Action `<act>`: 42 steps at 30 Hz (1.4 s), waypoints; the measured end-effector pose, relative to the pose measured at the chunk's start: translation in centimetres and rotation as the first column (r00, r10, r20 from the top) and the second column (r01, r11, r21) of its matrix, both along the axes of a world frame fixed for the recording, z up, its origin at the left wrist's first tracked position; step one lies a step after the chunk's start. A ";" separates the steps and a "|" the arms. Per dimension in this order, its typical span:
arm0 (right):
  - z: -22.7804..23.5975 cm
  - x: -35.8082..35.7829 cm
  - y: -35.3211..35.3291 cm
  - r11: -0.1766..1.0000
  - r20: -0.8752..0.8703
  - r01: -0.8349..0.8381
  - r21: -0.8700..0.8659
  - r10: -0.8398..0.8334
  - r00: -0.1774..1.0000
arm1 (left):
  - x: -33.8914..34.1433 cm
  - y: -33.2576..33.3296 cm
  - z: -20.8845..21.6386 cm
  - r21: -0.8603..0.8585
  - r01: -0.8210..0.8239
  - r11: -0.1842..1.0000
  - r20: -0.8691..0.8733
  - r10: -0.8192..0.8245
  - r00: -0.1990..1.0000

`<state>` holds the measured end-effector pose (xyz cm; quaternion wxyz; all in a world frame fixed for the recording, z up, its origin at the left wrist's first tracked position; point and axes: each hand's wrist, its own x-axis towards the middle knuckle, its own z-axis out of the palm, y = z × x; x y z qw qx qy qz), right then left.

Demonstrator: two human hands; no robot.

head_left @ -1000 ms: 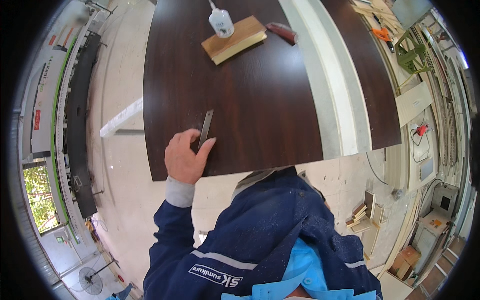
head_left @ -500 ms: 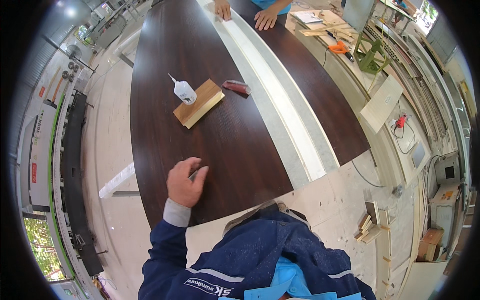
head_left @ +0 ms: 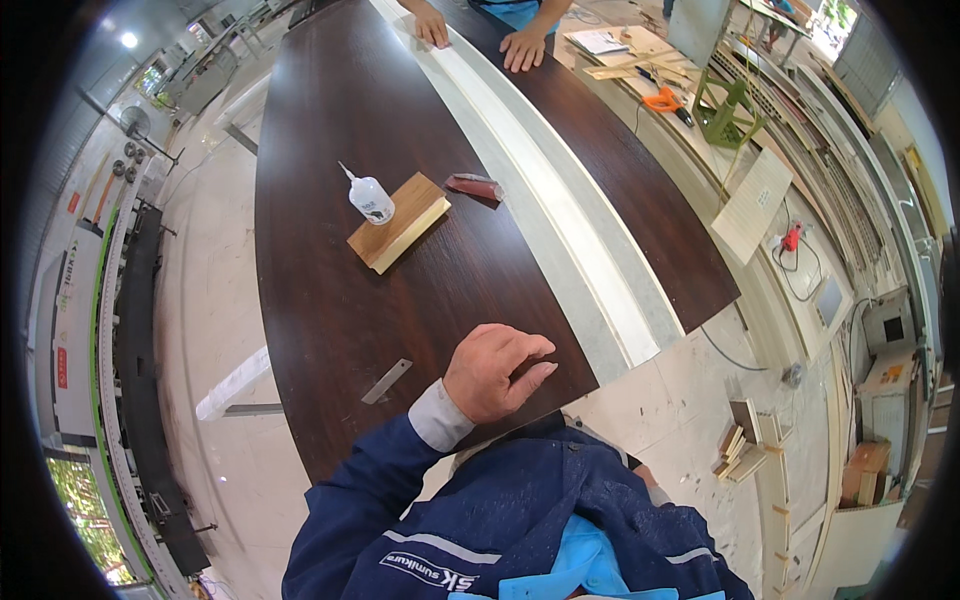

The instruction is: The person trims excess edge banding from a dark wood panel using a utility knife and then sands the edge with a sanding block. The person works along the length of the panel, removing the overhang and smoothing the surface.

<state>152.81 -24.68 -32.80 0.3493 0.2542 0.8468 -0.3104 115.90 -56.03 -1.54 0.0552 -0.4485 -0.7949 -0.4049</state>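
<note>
My left hand (head_left: 497,372) is over the near edge of a dark brown wood-grain panel (head_left: 350,300). Its fingers are bent and the thumb stands apart from them, with nothing visible between. Left of the wrist, a thin metal strip (head_left: 387,381) lies on the panel. Farther off, a white squeeze bottle (head_left: 370,200) with a thin nozzle stands by a wooden block (head_left: 400,222). A dark red roll (head_left: 474,187) lies beside them. Of my right hand (head_left: 645,476), only a small skin-coloured patch seems to show beside my jacket; its fingers are hidden.
A long white strip (head_left: 560,195) with grey borders runs along the panel. At its far end another person's two hands (head_left: 523,47) rest on the work. To the right, a bench holds an orange-and-black power tool (head_left: 667,102) and a green stool (head_left: 728,110). Wood offcuts (head_left: 738,455) lie on the floor.
My left hand has moved right and slightly nearer across the panel. The metal strip, earlier largely covered by that hand, now lies in plain sight.
</note>
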 end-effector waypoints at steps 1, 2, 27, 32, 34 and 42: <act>0.4 0.9 -0.5 1.000 -0.035 -0.025 0.007 0.026 0.999 | -0.3 0.0 0.0 -0.002 0.011 1.000 0.012 -0.011 1.000; 0.9 1.7 -1.1 0.998 -0.082 -0.067 0.019 0.069 0.994 | -0.5 0.0 0.0 0.004 0.019 1.000 0.031 -0.019 0.999; 30.6 -5.1 -7.5 -0.015 0.110 0.384 -0.923 -0.968 0.227 | 8.0 15.2 -3.9 0.298 0.531 0.793 0.954 -0.228 -0.195; 31.6 -7.1 -5.5 0.134 0.076 0.517 -0.845 -0.928 0.364 | 7.7 15.7 -4.4 0.290 0.471 0.833 0.956 -0.230 -0.182; 31.7 -7.3 -4.9 0.185 0.057 0.552 -0.813 -0.918 0.392 | 7.4 16.1 -4.5 0.284 0.487 0.826 0.951 -0.177 -0.254; 32.2 -9.9 -3.5 0.563 -0.183 0.535 -0.630 -0.778 0.602 | 6.8 16.2 -5.1 0.417 0.419 0.807 0.880 -0.243 -0.407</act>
